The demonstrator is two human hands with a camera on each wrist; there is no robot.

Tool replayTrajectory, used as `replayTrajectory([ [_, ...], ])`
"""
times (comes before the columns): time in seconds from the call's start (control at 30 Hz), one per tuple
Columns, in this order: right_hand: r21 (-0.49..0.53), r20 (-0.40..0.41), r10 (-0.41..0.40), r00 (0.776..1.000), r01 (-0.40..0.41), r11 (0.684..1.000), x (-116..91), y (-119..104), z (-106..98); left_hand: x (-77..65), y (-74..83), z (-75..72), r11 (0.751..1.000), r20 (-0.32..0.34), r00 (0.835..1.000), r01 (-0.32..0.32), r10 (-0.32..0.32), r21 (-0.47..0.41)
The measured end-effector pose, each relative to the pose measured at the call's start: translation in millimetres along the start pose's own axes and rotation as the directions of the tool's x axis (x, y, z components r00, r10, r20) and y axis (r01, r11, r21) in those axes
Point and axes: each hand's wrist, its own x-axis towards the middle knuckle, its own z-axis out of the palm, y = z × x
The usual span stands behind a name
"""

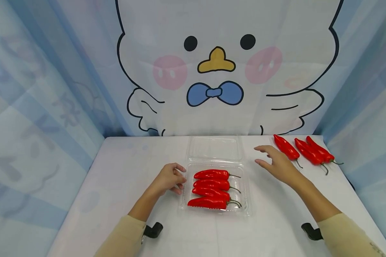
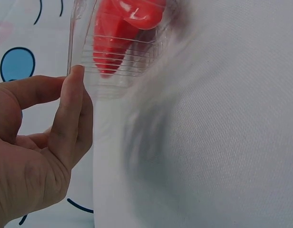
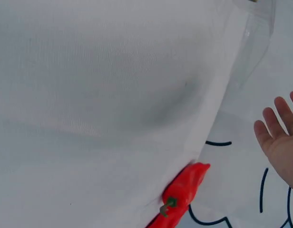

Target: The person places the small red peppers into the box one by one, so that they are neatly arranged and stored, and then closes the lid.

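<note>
A clear plastic clamshell box (image 1: 247, 192) lies with its lid (image 1: 215, 148) folded back. Several red chili peppers (image 1: 212, 174) lie side by side in its base, green stems to the right. My left hand (image 1: 168, 178) is at the box's left side; in the left wrist view, thumb and finger pinch its rim (image 2: 70, 45). To the right of the box, my right hand (image 1: 278, 167) hovers over the table with fingers spread and nothing in them. Three more red peppers (image 1: 286, 147) lie just beyond this hand.
The white table (image 1: 115, 171) ends at a curtain (image 1: 218, 114) with a cartoon bird. Blue curtains (image 1: 35, 125) hang on both sides. The three loose peppers lie near the table's back right corner. Black wrist mounts (image 1: 153, 230) stick out by the sleeves.
</note>
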Motion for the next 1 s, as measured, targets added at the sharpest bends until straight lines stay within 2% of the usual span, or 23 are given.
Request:
replayTrajectory([
  [0.2, -0.009, -0.037, 0.054, 0.998, -0.055, 0.998, 7, 24, -12, 0.1, -1.5, 0.4, 1.0, 0.001, 1.0, 0.001, -0.001, 0.001],
  [0.5, -0.021, 0.013, 0.176, 0.984, -0.176, 0.984, 16, 53, -26, 0.9, -2.6, 0.7, 1.0, -0.005, 1.0, -0.001, 0.001, 0.004],
  [0.63, -0.011, -0.005, 0.211, 0.977, -0.211, 0.977, 19, 67, -30, 1.8, -2.6, 0.3, 1.0, 0.0, 1.0, -0.002, 0.002, 0.0],
  [0.73, -0.004, -0.019, 0.25, 0.968, -0.25, 0.968, 20, 76, -32, 2.4, -2.9, 0.5, 1.0, 0.004, 1.0, -0.001, 0.001, -0.005],
  [1.0, 0.017, 0.015, 0.352, 0.936, -0.352, 0.936, 25, 93, -35, 1.6, -2.4, -0.2, 1.0, 0.006, 1.0, 0.002, -0.002, -0.009],
])
